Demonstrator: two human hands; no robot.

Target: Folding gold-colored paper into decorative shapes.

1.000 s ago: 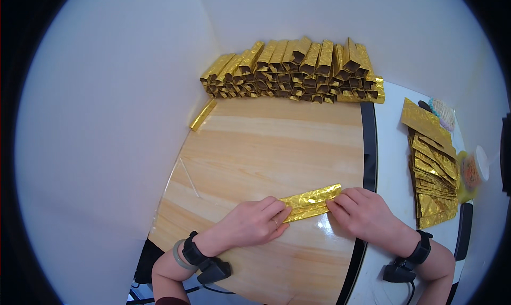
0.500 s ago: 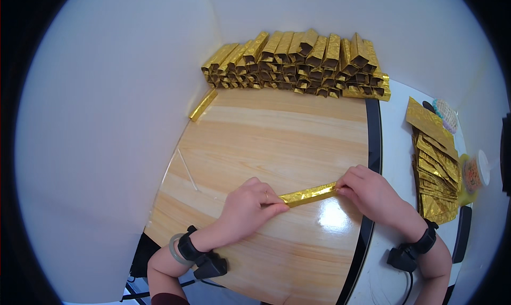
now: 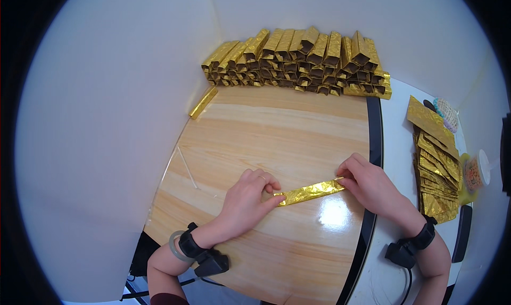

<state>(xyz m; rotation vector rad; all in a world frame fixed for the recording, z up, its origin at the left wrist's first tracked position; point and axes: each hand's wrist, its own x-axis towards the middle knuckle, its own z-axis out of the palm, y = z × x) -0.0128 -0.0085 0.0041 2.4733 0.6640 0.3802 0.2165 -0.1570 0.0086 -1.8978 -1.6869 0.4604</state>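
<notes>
Between my hands, above the wood-grain board, a long gold foil paper tube [image 3: 311,192] is held by its two ends. My left hand [image 3: 250,198] pinches its left end, thumb along the near side and fingers behind. At the other end, my right hand [image 3: 370,185] grips with thumb and fingertips. The foil's broad shiny face shows, tilted a little up to the right. At the back, many similar gold tubes [image 3: 298,62] lie stacked in rows, their brown open ends facing me. A single gold tube [image 3: 203,103] lies apart at the board's left edge.
A thin white stick [image 3: 188,168] lies on the wood-grain board [image 3: 255,134]. On the white table to the right sits a pile of flat gold paper sheets [image 3: 437,172], beside a tub of small coloured pieces [image 3: 472,173] and a woven ball-like item [image 3: 446,115]. Pale walls enclose the back and left.
The gold tube has rolled in my fingers, so a wider, brighter face shows. Both hands have shifted slightly upward, and the left fingers have lifted a little.
</notes>
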